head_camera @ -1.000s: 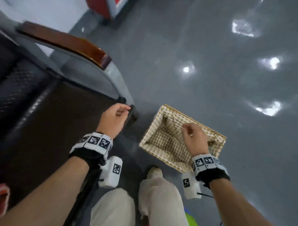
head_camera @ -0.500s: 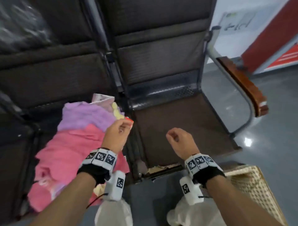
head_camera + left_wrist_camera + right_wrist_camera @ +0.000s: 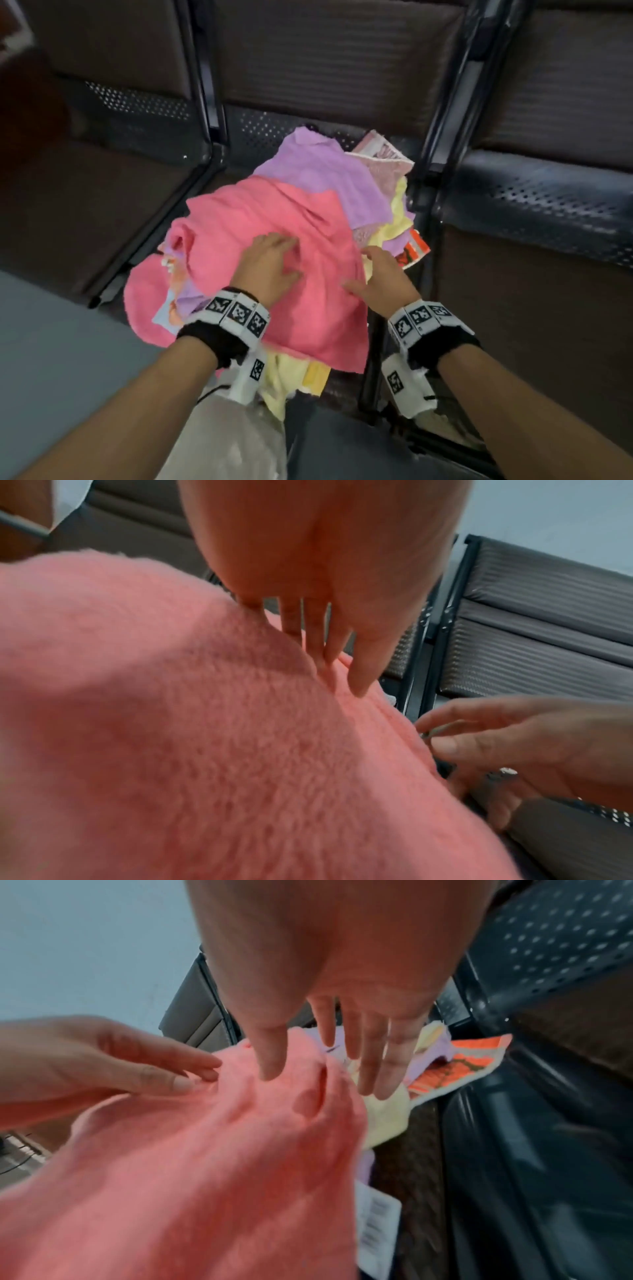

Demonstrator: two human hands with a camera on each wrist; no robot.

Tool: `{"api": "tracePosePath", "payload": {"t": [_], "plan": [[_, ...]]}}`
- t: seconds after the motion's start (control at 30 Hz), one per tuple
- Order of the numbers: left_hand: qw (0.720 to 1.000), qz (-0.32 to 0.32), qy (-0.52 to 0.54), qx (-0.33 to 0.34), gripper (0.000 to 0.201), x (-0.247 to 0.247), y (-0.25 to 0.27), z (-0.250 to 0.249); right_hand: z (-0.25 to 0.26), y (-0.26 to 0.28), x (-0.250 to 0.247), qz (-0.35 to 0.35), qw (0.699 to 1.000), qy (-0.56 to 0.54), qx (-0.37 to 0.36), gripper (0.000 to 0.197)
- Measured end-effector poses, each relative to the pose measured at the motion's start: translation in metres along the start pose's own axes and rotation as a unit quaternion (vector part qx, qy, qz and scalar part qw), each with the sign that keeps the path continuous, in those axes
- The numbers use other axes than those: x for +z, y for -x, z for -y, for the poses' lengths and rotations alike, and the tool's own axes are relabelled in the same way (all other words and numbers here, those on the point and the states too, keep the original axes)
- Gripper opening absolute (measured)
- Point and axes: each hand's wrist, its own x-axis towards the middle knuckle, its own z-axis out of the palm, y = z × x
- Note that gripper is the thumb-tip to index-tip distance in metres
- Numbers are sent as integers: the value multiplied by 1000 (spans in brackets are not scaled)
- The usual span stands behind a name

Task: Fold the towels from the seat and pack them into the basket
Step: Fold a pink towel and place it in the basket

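A heap of towels lies on the middle seat (image 3: 239,147). On top is a pink towel (image 3: 260,219), with a purple towel (image 3: 318,171) behind it and yellow towels (image 3: 400,219) underneath and to the right. My left hand (image 3: 281,253) rests flat on the pink towel (image 3: 205,737), its straight fingers (image 3: 359,674) touching the fabric. My right hand (image 3: 363,270) hovers open at the pink towel's right edge (image 3: 212,1150), fingers (image 3: 387,1069) spread and holding nothing. The basket is out of view.
Dark padded seats (image 3: 85,192) with perforated metal backs stand left and right of the heap, split by black frame bars (image 3: 442,137). An orange patterned cloth (image 3: 414,250) sticks out on the right. Grey floor (image 3: 51,342) lies at lower left.
The head view swung from the basket on the floor to the seats. Both hands moved left onto the towel heap and uncurled their fingers.
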Motion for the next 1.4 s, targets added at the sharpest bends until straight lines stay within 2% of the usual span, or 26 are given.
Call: {"api": "tracePosePath", "payload": {"t": [0.07,0.13,0.2,0.23,0.27,0.3,0.37,0.43,0.53,0.6,0.67,0.73,0.8,0.83,0.87,0.93,0.97,1.03,1.1,1.17,1.23,1.3,1.4], "plan": [[996,-16,-85,10,12,15,-4,-3,-16,-9,17,-4,1000,1,2,73],[992,-37,-120,8,14,23,-9,-7,-28,-13,26,-19,999,5,-31,51],[990,-57,-131,-2,16,32,-12,-10,-37,-15,27,-53,994,6,-95,15],[990,-66,-123,-1,16,36,-14,-11,-39,-17,25,-71,990,-6,-121,16],[993,-80,-89,11,14,39,-15,-12,-40,-19,23,-85,986,-27,-142,23],[996,-84,-29,32,10,41,-16,-15,-42,-20,19,-91,981,-75,-157,21],[988,-75,99,89,16,45,-18,-24,-43,-18,7,-89,962,-185,-181,7],[982,-59,126,126,34,50,-21,-36,-44,-12,-6,-95,932,-286,-201,11],[973,-111,98,175,49,54,-24,-61,-46,4,-37,-104,865,-458,-179,12],[968,-114,102,197,51,49,-23,-87,-51,20,-62,-157,836,-505,-146,8],[971,-89,71,211,55,43,-22,-106,-59,34,-88,-230,812,-524,-116,9],[975,-68,19,209,49,41,-21,-112,-68,51,-113,-289,771,-559,-96,13],[979,-56,-11,198,24,47,-17,-114,-81,65,-130,-311,746,-582,-86,18],[979,-53,-11,197,10,53,-14,-118,-91,73,-136,-318,750,-575,-79,17],[980,-47,6,194,4,58,-10,-122,-102,77,-139,-321,762,-559,-69,15],[975,-59,80,201,18,64,-2,-137,-122,88,-139,-322,801,-503,-49,7],[968,-77,120,207,25,62,2,-147,-129,94,-138,-313,825,-467,-48,12],[956,-90,168,223,31,51,11,-171,-140,109,-134,-293,877,-378,-53,50],[949,-78,191,239,23,37,20,-200,-144,134,-134,-308,913,-256,-82,88],[944,-74,195,257,12,31,26,-226,-142,158,-131,-325,928,-131,-128,99],[940,-83,225,244,13,32,32,-248,-139,177,-127,-312,939,-32,-142,89],[926,-62,305,211,16,37,40,-267,-140,190,-123,-317,938,28,-135,70],[910,-27,374,175,15,39,56,-291,-143,206,-127,-414,901,18,-127,24]]}}
